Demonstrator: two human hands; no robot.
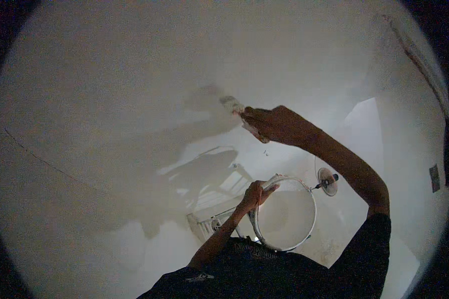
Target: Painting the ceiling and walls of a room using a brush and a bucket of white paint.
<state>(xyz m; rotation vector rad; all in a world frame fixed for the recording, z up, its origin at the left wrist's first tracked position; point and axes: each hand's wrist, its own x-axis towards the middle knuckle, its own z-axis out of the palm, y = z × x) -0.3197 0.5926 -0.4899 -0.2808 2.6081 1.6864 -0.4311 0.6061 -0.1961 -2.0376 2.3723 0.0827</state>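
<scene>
My right hand (272,123) is stretched out to the pale wall surface (134,55), its fingers closed round the handle of a paintbrush (230,104). The whitish bristle end points left and appears to meet the surface next to a darker, damp-looking patch. Lower down, close to my chest, my left hand (257,195) grips the rim of a round white bucket (314,214). The bucket's open mouth faces me and its inside looks pale; how much it contains I cannot tell. Part of the brush handle is hidden by my right hand.
A small round fan (327,181) shows right of the bucket. Behind my left forearm is a white slatted frame (204,228). A switch plate (435,178) sits at the far right, near a dark strip. Shadows of my arm and the bucket fall across the wall.
</scene>
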